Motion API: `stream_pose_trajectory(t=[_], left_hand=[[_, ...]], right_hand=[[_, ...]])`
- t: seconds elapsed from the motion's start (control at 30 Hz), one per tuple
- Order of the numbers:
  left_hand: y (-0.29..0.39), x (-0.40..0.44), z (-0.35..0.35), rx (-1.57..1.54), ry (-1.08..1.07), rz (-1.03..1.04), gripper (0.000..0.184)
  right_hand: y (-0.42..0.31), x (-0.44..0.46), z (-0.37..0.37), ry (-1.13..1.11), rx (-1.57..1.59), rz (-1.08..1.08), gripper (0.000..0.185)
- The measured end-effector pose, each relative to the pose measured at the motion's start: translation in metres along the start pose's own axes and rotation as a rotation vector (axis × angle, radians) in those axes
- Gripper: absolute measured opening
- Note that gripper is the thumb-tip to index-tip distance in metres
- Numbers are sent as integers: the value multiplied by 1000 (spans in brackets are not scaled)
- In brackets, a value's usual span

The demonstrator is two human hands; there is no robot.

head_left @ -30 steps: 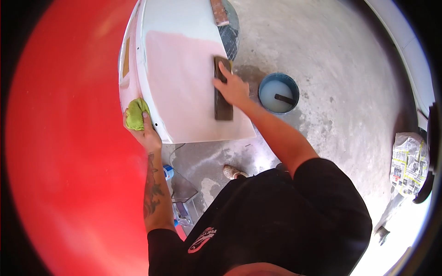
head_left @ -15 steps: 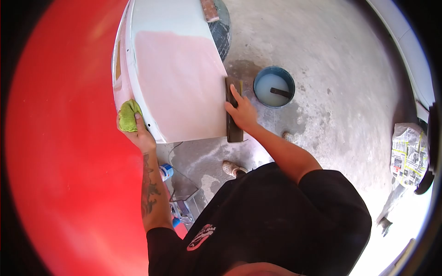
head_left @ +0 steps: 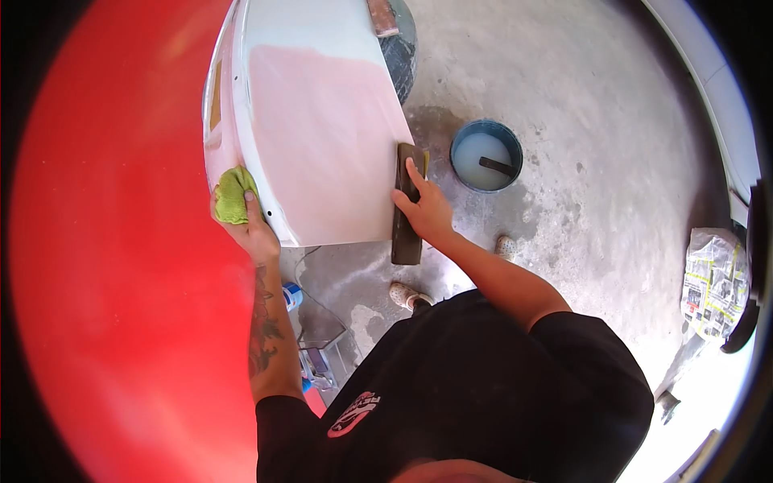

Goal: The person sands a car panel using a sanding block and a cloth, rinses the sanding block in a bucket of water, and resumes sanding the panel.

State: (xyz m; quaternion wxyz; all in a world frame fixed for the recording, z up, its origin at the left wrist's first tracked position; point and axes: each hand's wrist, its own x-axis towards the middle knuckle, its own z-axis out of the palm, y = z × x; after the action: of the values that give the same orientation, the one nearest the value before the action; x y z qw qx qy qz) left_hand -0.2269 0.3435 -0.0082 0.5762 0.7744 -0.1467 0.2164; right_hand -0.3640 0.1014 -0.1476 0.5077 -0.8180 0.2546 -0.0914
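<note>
A car body panel (head_left: 330, 145), white with a broad pinkish patch, stretches away in front of me. My right hand (head_left: 429, 211) grips a long dark sanding block (head_left: 407, 241) along the panel's right edge, with the block's near end sticking out past the near corner. A crumpled green cloth (head_left: 234, 196) is in my left hand (head_left: 251, 229), at the panel's left edge. The fingers of that hand are partly hidden under the cloth, with the thumb on top.
A dark bucket (head_left: 486, 190) of cloudy water stands on the concrete floor (head_left: 580, 121), with a dark strip (head_left: 498, 166) in it. A glossy red car surface (head_left: 129, 241) fills the left. A tyre (head_left: 400, 60) is beyond the panel. A blue-and-white can (head_left: 291, 295) is below.
My right hand has drawn the sanding block a little toward me along the panel edge, and it tilts slightly more. The view has shifted a little. My left hand keeps the cloth.
</note>
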Motion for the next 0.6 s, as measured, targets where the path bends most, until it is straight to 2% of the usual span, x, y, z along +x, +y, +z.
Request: stream_pose_trajectory(t=[0.03, 0.1, 0.2, 0.3, 0.47, 0.57, 0.6], left_hand=[[3, 0, 0, 4, -5, 0, 47], [7, -1, 0, 13, -15, 2, 47], [3, 0, 2, -20, 8, 9, 47], [0, 0, 0, 38, 7, 23, 47], [2, 0, 4, 32, 23, 63, 46], [6, -2, 1, 68, 19, 42, 47], [8, 0, 3, 76, 20, 37, 47]], right_hand=[[-6, 17, 9, 64, 43, -39, 78], [-83, 80, 7, 94, -48, -16, 72], [-159, 167, 9, 75, 9, -23, 75], [-144, 156, 15, 97, -3, -49, 76], [-37, -2, 4, 57, -35, -97, 76], [-51, -13, -6, 22, -23, 5, 77], [-62, 10, 2, 77, -27, -7, 75]])
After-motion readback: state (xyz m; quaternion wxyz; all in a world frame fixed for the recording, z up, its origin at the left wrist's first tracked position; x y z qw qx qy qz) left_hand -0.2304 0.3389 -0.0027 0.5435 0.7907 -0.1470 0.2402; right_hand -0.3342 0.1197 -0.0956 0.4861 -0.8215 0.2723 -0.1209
